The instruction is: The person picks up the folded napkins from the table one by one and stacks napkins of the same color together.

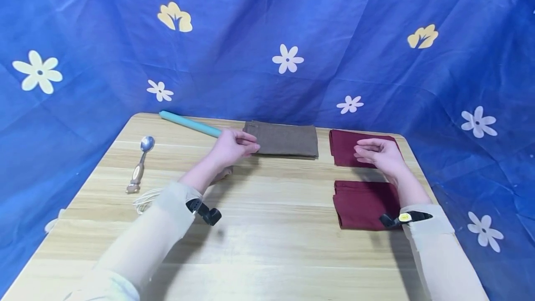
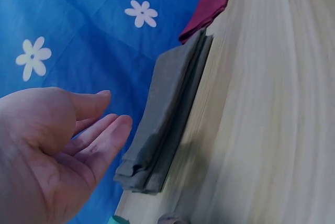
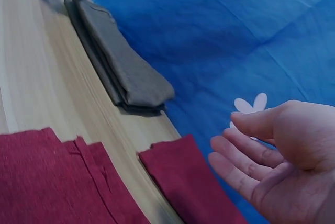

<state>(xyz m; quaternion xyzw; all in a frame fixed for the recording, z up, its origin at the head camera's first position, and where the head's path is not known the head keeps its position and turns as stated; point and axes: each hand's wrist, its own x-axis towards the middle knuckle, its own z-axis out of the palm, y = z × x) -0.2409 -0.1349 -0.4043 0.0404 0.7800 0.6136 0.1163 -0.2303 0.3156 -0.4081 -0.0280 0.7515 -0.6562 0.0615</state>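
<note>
My left hand (image 1: 235, 147) hovers at the left end of a folded grey-brown cloth (image 1: 288, 139), fingers loosely bent and holding nothing. In the left wrist view that cloth (image 2: 167, 103) lies in layers just beyond the fingertips. Over the farther of two folded maroon cloths (image 1: 342, 150) is my right hand (image 1: 384, 156), palm turned inward, with nothing in it. The nearer maroon cloth (image 1: 361, 203) lies below the right wrist. In the right wrist view, the relaxed fingers of the right hand (image 3: 277, 161) stand beside the farther maroon cloth (image 3: 188, 182).
A teal rod (image 1: 190, 123) lies along the back left edge, its end behind the left hand. Farther left are a metal spoon (image 1: 142, 161) with a decorated handle and a coiled white cable (image 1: 146, 199), partly covered by the left sleeve. A small brown object (image 1: 225, 172) shows under the left wrist.
</note>
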